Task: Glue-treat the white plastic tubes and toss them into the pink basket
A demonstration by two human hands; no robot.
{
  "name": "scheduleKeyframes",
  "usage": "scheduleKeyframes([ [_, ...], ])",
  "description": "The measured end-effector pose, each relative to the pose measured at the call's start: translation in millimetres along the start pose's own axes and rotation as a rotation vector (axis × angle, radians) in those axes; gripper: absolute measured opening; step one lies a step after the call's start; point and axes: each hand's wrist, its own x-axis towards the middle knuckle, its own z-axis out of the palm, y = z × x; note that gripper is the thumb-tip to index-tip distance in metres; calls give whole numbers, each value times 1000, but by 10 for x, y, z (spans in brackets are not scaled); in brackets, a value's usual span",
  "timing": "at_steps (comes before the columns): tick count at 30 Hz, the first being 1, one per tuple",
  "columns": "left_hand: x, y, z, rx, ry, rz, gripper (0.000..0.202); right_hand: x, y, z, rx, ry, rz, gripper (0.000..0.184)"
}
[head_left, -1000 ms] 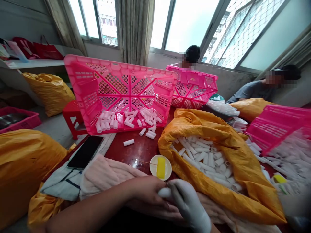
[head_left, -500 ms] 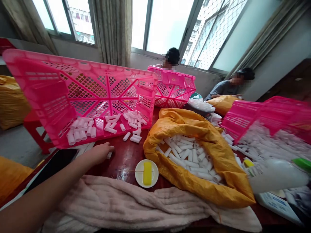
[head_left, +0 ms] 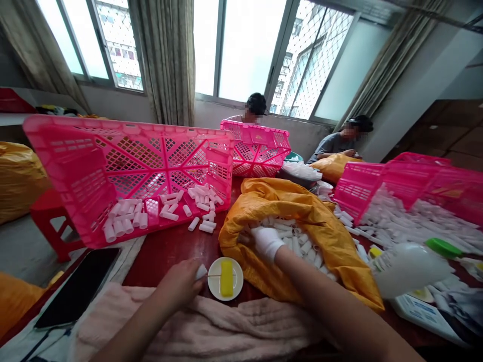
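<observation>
**Left hand** (head_left: 180,284): bare, over the bench (head_left: 169,256), fingers curled shut on a short white tube (head_left: 201,271), whose end shows past the fingertips. Held just beside a small white plate (head_left: 215,290) bearing a yellow sponge (head_left: 226,278) and a thin stick.

**Right hand** (head_left: 267,243): white-gloved, in the mouth of an orange woven sack (head_left: 302,201), among white tubes (head_left: 290,234). Fingers bunched and partly hidden; whether they pinch a tube cannot be told.

**Also on or about the bench:**
- Pink plastic crate (head_left: 128,166), tilted on edge, with white tubes heaped against its near side, some loose just beyond it.
- Second pink crate (head_left: 256,151), tilted, farther off.
- Third pink crate (head_left: 358,188), at right, beside a large spill of white tubes (head_left: 400,221).
- Folded pink towel (head_left: 196,327), along the near edge.
- Black smartphone (head_left: 77,286), face down or dark, at left.
- Red stool (head_left: 49,221), on the floor beyond.
- Two co-workers, seated by the windows: one behind the second crate (head_left: 256,105), one at right (head_left: 335,143).
</observation>
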Motion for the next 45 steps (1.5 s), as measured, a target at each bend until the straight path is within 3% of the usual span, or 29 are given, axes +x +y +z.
scheduleKeyframes([
  [3,39,8,121,-10,-70,0,17,-218,-68,-194,-60,-62,45,15],
  [5,83,-12,166,-54,-76,-15,18,-446,-131,-220,4,-171,125,20],
  [8,132,-30,221,-154,-66,-36,18,-817,-163,-24,253,-308,316,31],
  [12,133,-28,298,-271,-66,-59,17,-1119,-35,341,470,-191,407,31],
  [14,118,-27,322,-304,-67,-63,18,-1161,49,428,571,-130,420,30],
  [19,93,-27,329,-324,-72,-69,18,-1166,142,424,692,-130,459,31],
  [32,77,-81,336,-391,-20,8,23,-1207,184,407,742,-166,463,30],
  [35,53,-76,306,-391,38,13,24,-1226,103,300,600,-217,411,29],
  [40,3,-48,229,-411,149,29,25,-1156,-124,115,43,-472,233,21],
  [45,13,-51,234,-345,180,51,27,-1023,-147,195,-142,-378,152,18],
])
